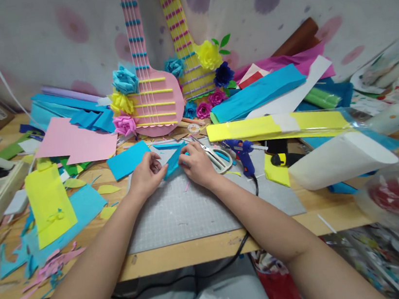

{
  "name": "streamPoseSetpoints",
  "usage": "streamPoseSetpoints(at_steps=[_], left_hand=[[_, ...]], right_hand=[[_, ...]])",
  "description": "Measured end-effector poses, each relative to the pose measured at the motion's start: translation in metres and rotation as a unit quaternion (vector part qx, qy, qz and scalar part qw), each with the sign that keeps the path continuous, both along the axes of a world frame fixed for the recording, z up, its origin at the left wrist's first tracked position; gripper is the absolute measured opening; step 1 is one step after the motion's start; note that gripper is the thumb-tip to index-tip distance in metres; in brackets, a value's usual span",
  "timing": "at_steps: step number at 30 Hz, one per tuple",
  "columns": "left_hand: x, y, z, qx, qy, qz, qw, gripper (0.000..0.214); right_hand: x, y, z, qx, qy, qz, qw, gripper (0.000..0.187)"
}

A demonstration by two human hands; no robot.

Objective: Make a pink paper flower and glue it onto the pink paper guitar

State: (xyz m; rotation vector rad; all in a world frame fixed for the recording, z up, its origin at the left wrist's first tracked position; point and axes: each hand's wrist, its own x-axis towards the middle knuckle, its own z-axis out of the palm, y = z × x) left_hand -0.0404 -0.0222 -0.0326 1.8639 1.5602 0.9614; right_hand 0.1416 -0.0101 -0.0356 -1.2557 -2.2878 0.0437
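Note:
Both my hands meet over a grey cutting mat (181,210) at the middle of the table. My left hand (146,173) and my right hand (197,163) each pinch a folded piece of blue paper (173,160) between them, fingers curled and closed on it. A flat blue sheet (127,160) lies just left of my left hand. Scissors (215,156) with white handles rest right beside my right hand, and a blue glue gun (242,153) lies beyond them.
A pink paper guitar (154,101) and a yellow one (188,67), trimmed with paper flowers, lean against the wall. Sheets of pink (74,144), yellow (48,201) and blue paper cover the left side. A rolled white sheet (337,161) and yellow strip (277,124) lie right.

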Motion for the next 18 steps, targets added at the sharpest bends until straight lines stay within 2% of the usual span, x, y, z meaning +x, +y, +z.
streamPoseSetpoints(at_steps=[6,9,12,18], left_hand=[[-0.0022,0.0007,-0.0007,-0.006,0.06,0.029,0.998,0.025],[-0.0018,-0.0001,0.0007,-0.003,0.107,0.041,0.993,0.023],[-0.0021,-0.0008,0.0016,-0.01,0.142,0.057,0.988,0.023],[-0.0047,-0.0023,0.0012,0.006,0.153,0.075,0.985,0.022]], right_hand=[[0.0069,0.0007,-0.0018,0.024,-0.029,0.036,0.999,0.018],[0.0069,-0.0024,-0.0007,0.008,-0.046,0.091,0.995,0.023],[0.0052,-0.0053,-0.0004,-0.02,-0.059,0.145,0.988,0.017],[0.0048,-0.0046,-0.0041,-0.023,-0.049,0.157,0.986,0.012]])
